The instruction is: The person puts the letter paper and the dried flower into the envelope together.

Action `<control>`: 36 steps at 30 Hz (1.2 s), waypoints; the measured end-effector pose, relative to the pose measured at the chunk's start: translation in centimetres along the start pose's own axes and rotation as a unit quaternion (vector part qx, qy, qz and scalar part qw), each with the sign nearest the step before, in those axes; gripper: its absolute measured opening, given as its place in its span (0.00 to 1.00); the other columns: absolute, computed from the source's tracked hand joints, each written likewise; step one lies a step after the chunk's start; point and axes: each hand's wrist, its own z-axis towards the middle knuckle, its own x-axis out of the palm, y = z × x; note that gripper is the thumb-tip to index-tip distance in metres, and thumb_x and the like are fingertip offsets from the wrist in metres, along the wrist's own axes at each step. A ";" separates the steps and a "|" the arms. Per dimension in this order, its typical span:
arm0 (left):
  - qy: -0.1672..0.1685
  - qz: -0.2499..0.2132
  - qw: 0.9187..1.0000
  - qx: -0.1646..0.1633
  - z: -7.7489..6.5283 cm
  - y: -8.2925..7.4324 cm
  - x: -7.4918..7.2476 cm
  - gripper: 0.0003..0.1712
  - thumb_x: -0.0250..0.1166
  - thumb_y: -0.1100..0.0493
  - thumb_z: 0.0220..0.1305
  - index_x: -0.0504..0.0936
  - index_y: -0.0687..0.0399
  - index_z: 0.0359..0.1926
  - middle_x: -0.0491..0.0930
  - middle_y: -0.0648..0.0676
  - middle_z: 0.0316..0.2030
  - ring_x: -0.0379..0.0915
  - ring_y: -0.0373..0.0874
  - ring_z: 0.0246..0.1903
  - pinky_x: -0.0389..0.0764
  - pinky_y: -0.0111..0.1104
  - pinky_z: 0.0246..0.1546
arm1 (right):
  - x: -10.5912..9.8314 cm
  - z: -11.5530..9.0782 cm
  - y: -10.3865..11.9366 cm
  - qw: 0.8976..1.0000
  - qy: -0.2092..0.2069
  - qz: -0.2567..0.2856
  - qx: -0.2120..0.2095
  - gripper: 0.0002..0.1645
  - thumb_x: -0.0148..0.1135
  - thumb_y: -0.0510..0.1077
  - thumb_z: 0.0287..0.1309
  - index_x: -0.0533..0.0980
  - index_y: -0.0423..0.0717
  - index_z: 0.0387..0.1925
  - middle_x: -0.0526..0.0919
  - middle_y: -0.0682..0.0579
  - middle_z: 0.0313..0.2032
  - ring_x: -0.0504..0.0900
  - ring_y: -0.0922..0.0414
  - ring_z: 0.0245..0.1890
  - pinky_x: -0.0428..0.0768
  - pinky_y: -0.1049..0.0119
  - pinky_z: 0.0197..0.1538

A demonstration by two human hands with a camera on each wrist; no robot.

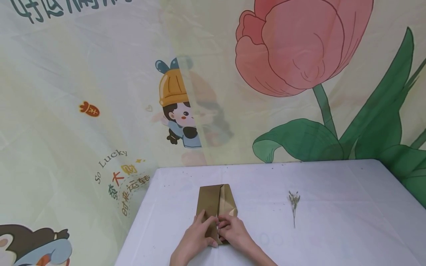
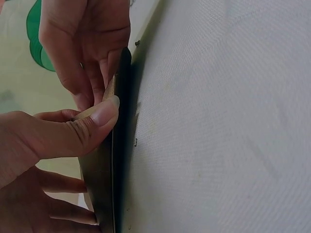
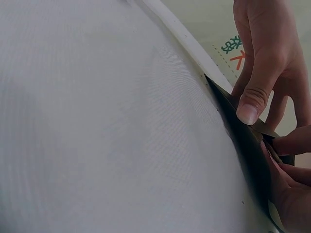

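At the head view's lower centre we have a golden-brown paper packet (image 1: 208, 197) with a flap (image 1: 227, 201) down its right side. Our left hand (image 1: 194, 236) rests on it, fingers spread, thumb at the near edge; our right hand (image 1: 235, 232) pinches paper by the seam. We judge this a folding or opening step, the next move calling for a steady packet. A dried flower sprig (image 1: 294, 205) lies centre-right on the white table (image 1: 346, 229).

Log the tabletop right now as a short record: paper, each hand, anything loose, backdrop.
Paper: gold paper, folded, on the white table
Left: left hand rests on the paper, thumb at its near edge
Right: right hand pinches the paper's flap
Loose: dried sprig, right of the paper, untouched
Backdrop: printed pink tulip
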 end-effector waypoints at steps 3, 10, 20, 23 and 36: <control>0.001 0.001 1.000 -0.002 0.0 0.0 0.0 0.38 0.80 0.47 0.45 0.78 0.39 0.60 0.58 0.79 0.73 0.53 0.91 0.65 0.70 0.78 0.47 | 0.0 -0.1 0.0 1.000 0.000 -0.008 -0.004 0.27 0.60 0.27 0.53 0.75 0.24 0.57 0.85 0.46 0.37 0.88 0.52 0.34 0.87 0.67 0.32; 0.006 -0.009 1.000 -0.009 0.0 0.1 0.1 0.37 0.80 0.47 0.45 0.78 0.38 0.60 0.57 0.78 0.73 0.51 0.91 0.66 0.69 0.79 0.47 | 0.0 -0.2 0.0 1.000 0.002 -0.020 -0.011 0.24 0.59 0.28 0.55 0.78 0.25 0.55 0.85 0.46 0.36 0.88 0.52 0.34 0.86 0.68 0.31; 0.007 -0.009 1.000 -0.009 0.0 0.2 0.2 0.37 0.79 0.47 0.46 0.78 0.37 0.61 0.57 0.78 0.73 0.51 0.92 0.65 0.68 0.80 0.47 | 0.0 -0.3 -0.2 1.000 0.003 -0.007 -0.012 0.17 0.61 0.29 0.61 0.80 0.26 0.52 0.86 0.46 0.35 0.88 0.53 0.32 0.87 0.66 0.31; 0.008 -0.011 1.000 -0.007 0.0 0.1 0.2 0.37 0.79 0.47 0.46 0.78 0.36 0.60 0.57 0.79 0.73 0.51 0.92 0.65 0.68 0.80 0.47 | -0.1 -0.5 -0.2 1.000 0.006 -0.003 -0.014 0.18 0.60 0.29 0.61 0.79 0.25 0.52 0.86 0.45 0.35 0.88 0.55 0.31 0.87 0.66 0.32; 0.005 0.001 1.000 -0.007 0.0 0.1 0.1 0.35 0.80 0.48 0.46 0.78 0.34 0.58 0.58 0.79 0.73 0.52 0.93 0.64 0.68 0.80 0.45 | -1.8 -1.8 0.6 0.999 -0.006 0.002 -0.033 0.13 0.61 0.29 0.65 0.80 0.28 0.50 0.86 0.37 0.37 0.89 0.47 0.32 0.88 0.61 0.33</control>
